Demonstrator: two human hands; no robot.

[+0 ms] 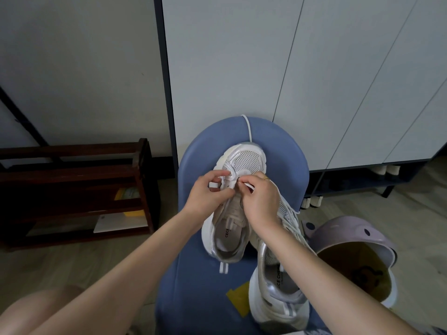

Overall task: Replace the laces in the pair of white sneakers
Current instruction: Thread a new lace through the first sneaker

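Observation:
A white sneaker (244,163) lies toe-away on a blue padded bench (200,269). My left hand (208,194) grips its left eyelet edge, fingers curled over the upper. My right hand (260,197) pinches a white lace end (249,186) at the lowest eyelets near the toe. Another stretch of white lace (248,128) runs from the toe over the bench's far edge. The second white sneaker (278,286) lies to the right, nearer me, partly under my right forearm, with laces in its eyelets.
A lilac clog (358,252) sits on the floor right of the bench. A dark wooden rack (79,189) stands at left. White cabinet doors (314,68) rise behind the bench, with shoes on a low shelf (387,170) beneath. Yellow tape (238,298) marks the bench.

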